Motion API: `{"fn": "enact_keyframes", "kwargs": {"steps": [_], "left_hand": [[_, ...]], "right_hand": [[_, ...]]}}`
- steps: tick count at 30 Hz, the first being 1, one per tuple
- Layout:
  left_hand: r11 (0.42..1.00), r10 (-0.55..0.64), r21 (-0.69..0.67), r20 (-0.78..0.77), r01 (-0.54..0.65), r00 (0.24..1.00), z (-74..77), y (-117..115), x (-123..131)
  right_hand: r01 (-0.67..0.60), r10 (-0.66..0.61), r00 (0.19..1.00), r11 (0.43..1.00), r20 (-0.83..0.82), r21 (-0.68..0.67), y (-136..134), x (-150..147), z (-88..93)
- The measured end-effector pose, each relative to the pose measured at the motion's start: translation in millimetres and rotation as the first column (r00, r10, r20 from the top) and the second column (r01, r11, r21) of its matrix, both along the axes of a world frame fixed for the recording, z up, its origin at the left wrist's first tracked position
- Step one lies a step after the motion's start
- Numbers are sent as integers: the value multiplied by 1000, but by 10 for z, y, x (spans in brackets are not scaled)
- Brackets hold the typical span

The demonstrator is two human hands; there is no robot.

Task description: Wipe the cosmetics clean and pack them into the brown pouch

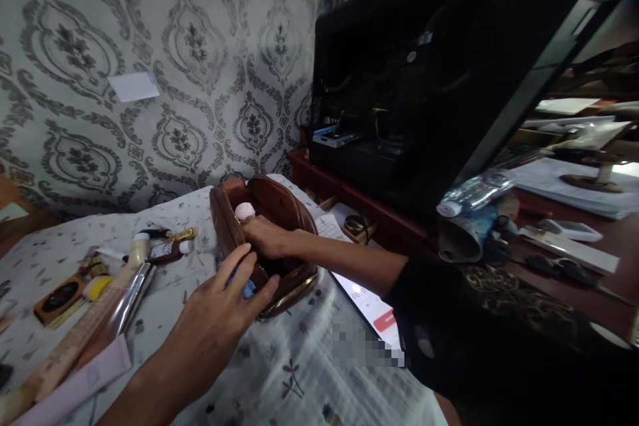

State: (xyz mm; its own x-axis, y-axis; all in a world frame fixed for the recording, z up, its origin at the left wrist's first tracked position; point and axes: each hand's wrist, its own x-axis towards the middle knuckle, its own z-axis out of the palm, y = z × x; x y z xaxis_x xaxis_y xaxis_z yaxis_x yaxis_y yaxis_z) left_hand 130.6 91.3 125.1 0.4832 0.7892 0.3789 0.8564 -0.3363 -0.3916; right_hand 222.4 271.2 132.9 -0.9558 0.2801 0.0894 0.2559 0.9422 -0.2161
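Observation:
A brown zippered toiletry bag [294, 283] stands with its top unzipped on the patterned bedsheet [299, 373]. My right hand [267, 237] reaches down into it, fingers curled and mostly hidden, beside a pale round-topped item [244, 211]. I cannot make out what those fingers hold. At the near left wall of the bag, my left hand [214, 309] has its fingers and thumb around the rim. Something blue [248, 289] shows between its thumb and fingers. Left of the bag lie a dark red bottle with a white cap [166, 251] and several tubes, including a pink tube [82, 383].
A phone with a lit screen [367, 306] lies right of the bag, partly under my right sleeve. Behind stands a large black screen [399, 93] on a dark red cabinet. A clear plastic bottle [474, 192], papers [569, 176] and sunglasses [562, 269] crowd the right.

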Motion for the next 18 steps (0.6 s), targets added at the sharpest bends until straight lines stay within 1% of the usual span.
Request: {"fn": "enact_keyframes", "kwargs": {"steps": [2,3,5,6,8,11,13,18], "left_hand": [[1000,-11,10,-5,11,1000,9,7,-3],[1000,-20,14,-8,20,1000,14,9,-6],[999,-29,14,-17,29,999,25,13,-11],[999,-31,12,-21,31,999,28,14,-13],[1000,-25,6,-21,25,999,24,13,-15],[1000,-13,-9,12,13,1000,-2,7,-16],[1000,2,-25,36,-1,999,-22,3,-15],[999,1,-44,28,0,1000,-20,-2,-14]], "right_hand": [[74,-80,995,994,-66,-80,11,-66,59],[149,-163,981,980,-102,-130,23,-106,89],[333,-366,919,920,-149,-205,61,-193,141],[412,-448,881,885,-152,-218,87,-237,160],[514,-550,822,828,-148,-225,146,-319,177],[590,-623,776,773,-103,-232,236,-412,158],[609,-637,768,755,-56,-244,280,-442,132],[588,-612,791,763,-5,-268,299,-433,98]]}}
